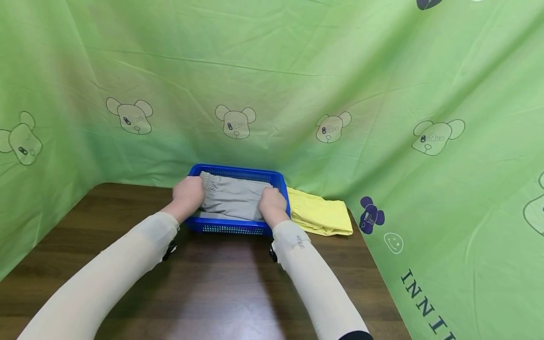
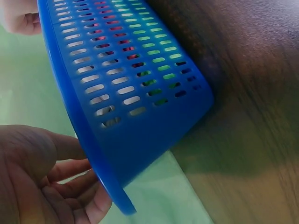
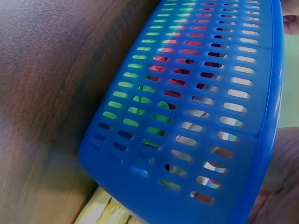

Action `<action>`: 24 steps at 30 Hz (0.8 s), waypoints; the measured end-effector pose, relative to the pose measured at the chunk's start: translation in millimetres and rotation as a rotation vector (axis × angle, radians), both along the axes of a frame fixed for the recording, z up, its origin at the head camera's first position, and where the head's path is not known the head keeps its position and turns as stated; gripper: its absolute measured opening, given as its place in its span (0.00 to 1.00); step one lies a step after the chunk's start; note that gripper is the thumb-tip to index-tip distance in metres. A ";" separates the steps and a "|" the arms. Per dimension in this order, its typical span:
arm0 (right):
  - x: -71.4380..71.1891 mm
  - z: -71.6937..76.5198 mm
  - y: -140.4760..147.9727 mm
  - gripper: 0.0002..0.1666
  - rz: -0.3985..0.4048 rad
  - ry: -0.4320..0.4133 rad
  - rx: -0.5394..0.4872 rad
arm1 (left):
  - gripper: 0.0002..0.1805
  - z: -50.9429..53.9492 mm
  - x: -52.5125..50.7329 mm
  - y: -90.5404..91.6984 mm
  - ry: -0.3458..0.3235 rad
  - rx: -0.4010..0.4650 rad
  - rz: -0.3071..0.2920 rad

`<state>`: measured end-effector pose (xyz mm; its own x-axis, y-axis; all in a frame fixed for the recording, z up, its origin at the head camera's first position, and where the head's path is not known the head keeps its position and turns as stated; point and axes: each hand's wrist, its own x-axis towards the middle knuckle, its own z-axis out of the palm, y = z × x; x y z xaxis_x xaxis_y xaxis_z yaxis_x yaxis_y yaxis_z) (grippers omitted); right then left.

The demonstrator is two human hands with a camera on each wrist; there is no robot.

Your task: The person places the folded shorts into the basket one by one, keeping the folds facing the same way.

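A folded grey garment (image 1: 235,194) with a gathered elastic edge lies in the blue plastic basket (image 1: 231,223). At its elastic end, my left hand (image 1: 189,192) grips the cloth, over the basket's left side. My right hand (image 1: 272,205) holds the opposite end, just inside the right rim. In the left wrist view, curled fingers of the left hand (image 2: 51,182) pass behind the basket rim (image 2: 70,100), which hides their tips. Only part of the right hand (image 3: 275,177) shows beyond the rim in the right wrist view. Red, green and white things show through the basket's slots.
A folded yellow cloth (image 1: 320,213) lies against the basket's right side. The brown wooden table (image 1: 229,288) extends in front. Green curtains (image 1: 272,71) printed with bear heads hang behind and along both sides.
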<state>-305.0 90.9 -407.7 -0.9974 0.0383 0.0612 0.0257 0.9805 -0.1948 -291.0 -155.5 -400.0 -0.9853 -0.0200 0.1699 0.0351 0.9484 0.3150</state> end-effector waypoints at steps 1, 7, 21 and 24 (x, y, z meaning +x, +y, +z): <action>1.0 0.2 0.6 0.16 0.003 0.004 0.000 | 0.13 -0.6 0.3 -0.9 0.001 -0.010 -0.013; 7.1 2.8 6.1 0.14 0.050 0.028 0.008 | 0.11 0.0 3.6 -6.6 -0.024 -0.010 -0.084; 22.2 3.5 20.2 0.13 0.256 0.117 -0.002 | 0.09 1.2 26.2 -7.1 0.045 0.063 -0.193; 26.7 3.2 21.5 0.16 0.281 0.123 -0.005 | 0.12 2.3 33.1 -5.1 0.063 0.062 -0.224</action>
<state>-278.3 112.4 -404.5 -0.9541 -0.2376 0.1826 -0.2705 0.9449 -0.1842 -257.9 -160.6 -397.7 -0.9536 0.1860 0.2367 0.2644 0.8936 0.3627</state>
